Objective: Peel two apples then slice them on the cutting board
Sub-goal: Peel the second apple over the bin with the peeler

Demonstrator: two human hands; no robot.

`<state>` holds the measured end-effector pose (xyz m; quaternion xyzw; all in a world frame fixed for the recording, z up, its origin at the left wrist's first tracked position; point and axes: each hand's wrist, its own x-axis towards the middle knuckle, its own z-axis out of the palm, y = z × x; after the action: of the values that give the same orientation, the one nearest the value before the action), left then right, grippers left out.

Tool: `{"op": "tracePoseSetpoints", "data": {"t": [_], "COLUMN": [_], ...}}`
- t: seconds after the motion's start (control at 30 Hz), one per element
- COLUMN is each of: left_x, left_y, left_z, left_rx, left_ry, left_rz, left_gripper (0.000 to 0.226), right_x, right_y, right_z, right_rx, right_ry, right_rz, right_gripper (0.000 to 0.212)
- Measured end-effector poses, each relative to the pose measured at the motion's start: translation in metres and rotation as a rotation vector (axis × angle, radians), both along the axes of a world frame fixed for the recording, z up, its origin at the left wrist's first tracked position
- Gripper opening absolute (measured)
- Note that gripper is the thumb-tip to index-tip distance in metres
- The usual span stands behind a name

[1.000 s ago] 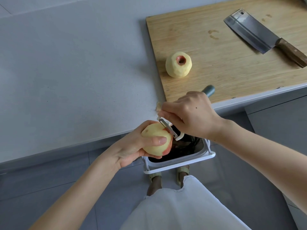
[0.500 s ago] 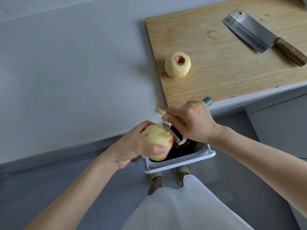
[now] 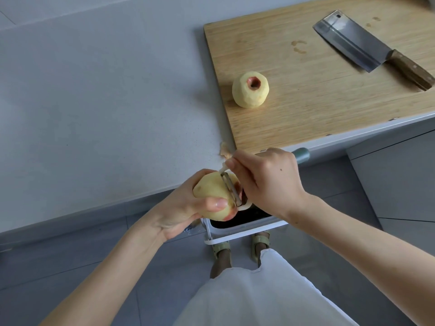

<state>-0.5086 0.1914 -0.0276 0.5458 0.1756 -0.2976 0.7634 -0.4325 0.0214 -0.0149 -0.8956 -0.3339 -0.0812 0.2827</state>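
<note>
I look down on my two hands, which work above a small white-rimmed bin (image 3: 249, 224) on the floor, just off the edge of a grey surface (image 3: 106, 102). My left hand (image 3: 186, 208) cups a mostly peeled apple (image 3: 213, 195), with the thumb across its front and the fingers curled behind. A little red skin remains low on its right side. My right hand (image 3: 266, 182) is wrapped round a peeler (image 3: 231, 190). Its metal blade lies against the apple's right side, and its teal handle end pokes out past the hand. A fully peeled apple (image 3: 250, 89) sits near the left edge of the wooden cutting board (image 3: 306, 102), with red skin left in its top hollow. A cleaver (image 3: 367, 47) lies flat at the board's far right, well apart from that apple. I judge the bare flesh to be wet and slippery, firm yet easily bruised. It is best held across the top and bottom dimples, with a steady, light grip.
</note>
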Motion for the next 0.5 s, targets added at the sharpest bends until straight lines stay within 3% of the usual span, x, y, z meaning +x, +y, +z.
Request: {"op": "tracePoseSetpoints", "data": {"t": [0.27,0.4,0.5], "left_x": [-0.003,-0.002,0.003], "left_y": [-0.002,-0.002,-0.002], "left_z": [0.002,0.01,0.014], "left_rx": [0.04,-0.076,-0.062], "left_ry": [-0.054,-0.112,-0.178], "left_rz": [-0.008,0.062,0.048], "left_gripper": [0.068,0.085,0.081], "right_x": [0.003,0.008,0.0], "right_y": [0.001,-0.019,-0.024], "right_z": [-0.004,-0.037,-0.056], "right_rx": [0.081,-0.047,-0.104], "right_ry": [0.033,0.105,0.169], "right_rz": [0.066,-0.007,-0.107], "right_gripper": [0.041,0.043,0.045]}}
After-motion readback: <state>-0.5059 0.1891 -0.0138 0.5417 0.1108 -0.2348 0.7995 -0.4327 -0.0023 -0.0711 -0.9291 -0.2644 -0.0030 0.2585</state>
